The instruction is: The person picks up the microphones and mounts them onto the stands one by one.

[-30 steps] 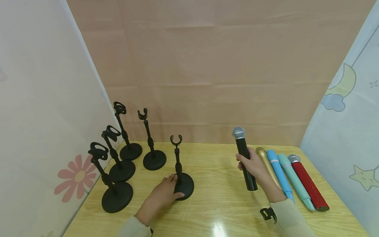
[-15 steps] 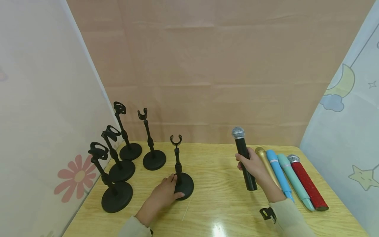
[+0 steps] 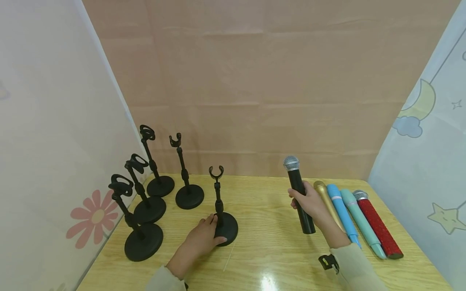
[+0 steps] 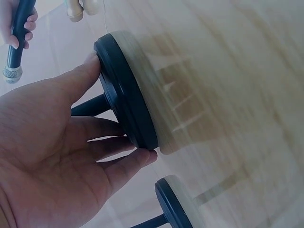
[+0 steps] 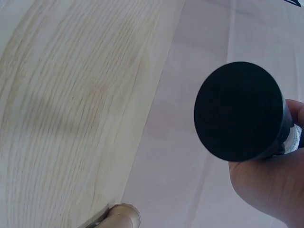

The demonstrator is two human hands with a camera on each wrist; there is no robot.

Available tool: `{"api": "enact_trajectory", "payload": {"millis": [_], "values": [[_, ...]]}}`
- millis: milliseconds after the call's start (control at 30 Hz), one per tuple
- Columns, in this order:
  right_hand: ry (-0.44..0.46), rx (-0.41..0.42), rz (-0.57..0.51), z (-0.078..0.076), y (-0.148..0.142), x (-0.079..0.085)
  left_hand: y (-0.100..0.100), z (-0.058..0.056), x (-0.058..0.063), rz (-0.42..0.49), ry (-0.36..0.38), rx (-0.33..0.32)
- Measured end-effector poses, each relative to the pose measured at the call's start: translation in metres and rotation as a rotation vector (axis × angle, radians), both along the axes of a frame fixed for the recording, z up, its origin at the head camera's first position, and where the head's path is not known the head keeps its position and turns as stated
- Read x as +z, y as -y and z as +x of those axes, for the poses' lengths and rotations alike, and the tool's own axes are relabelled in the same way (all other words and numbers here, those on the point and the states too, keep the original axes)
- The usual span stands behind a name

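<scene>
My left hand grips the round base of a black desktop microphone stand, whose open U-shaped clip points up. In the left wrist view, thumb and fingertips hold opposite edges of that base. Over the right half of the table, my right hand grips a black microphone by its body. Its silver mesh head tilts up and away from me. The right wrist view looks straight at the microphone's flat black end; most of the fingers are hidden there.
More black stands, one with a U clip and several with ring-like clips, stand at the left. On the right lie a gold microphone, a blue one, a mint one and a red glittery one. Papered walls enclose the wooden table.
My right hand and the black microphone have drifted very slightly left. The left hand keeps its hold on the stand's base, which has stayed in place.
</scene>
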State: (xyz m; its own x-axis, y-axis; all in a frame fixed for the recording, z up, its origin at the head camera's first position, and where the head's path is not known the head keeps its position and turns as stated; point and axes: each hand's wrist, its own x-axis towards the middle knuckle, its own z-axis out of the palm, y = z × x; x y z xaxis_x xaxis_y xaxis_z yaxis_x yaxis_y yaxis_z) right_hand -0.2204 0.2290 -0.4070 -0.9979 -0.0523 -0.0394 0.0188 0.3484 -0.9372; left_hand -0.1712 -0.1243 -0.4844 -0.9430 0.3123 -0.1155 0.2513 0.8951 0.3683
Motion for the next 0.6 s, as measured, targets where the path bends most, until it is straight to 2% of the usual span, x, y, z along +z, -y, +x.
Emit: {"api": "enact_trajectory", "payload": {"millis": [67,200,467,600], "values": [[0.007,0.001,-0.002,0.000,0.000,0.000,0.000,0.000,-0.001,0.007,0.001,0.000],[-0.006,0.000,-0.003,-0.009,-0.008,-0.016,0.002,-0.001,-0.003,0.027,0.017,0.004],[-0.010,-0.006,0.001,-0.009,-0.009,-0.018,0.005,-0.002,-0.001,0.069,0.020,-0.003],[-0.004,-0.008,0.001,-0.007,-0.009,-0.018,0.006,-0.003,-0.001,0.062,0.024,-0.011]]}}
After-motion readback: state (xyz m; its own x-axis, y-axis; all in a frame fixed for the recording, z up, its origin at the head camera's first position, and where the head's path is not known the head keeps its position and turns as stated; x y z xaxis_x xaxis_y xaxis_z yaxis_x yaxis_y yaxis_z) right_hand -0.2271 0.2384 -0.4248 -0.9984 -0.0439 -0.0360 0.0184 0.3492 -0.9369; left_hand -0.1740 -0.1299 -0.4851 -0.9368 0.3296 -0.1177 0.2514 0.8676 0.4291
